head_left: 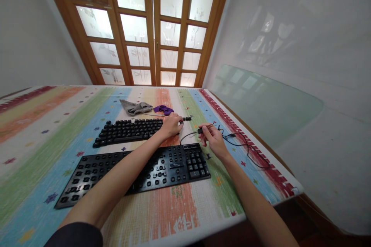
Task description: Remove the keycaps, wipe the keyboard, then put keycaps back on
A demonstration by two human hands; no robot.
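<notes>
Striped tablecloth (182,208): spread beneath everything, its near edge below the person's forearms.
Keyboard base (165,173): lying flat under the left forearm, most switches bare, with number-pad caps (195,164) seated at its right end.
Right hand (212,137): fingertips pinched on a small dark piece (200,130), just beyond the base's right end.
Cable (248,147): black, looped over the cloth right of that hand.
Loose keycaps (127,131): in rows just past the base.
Left hand (172,124): curled over those rows' right end; I can't tell whether it grips a cap.
Rags (136,108): grey and purple, crumpled behind the caps.
Doors (155,61): wood-framed, paned, beyond the table.
</notes>
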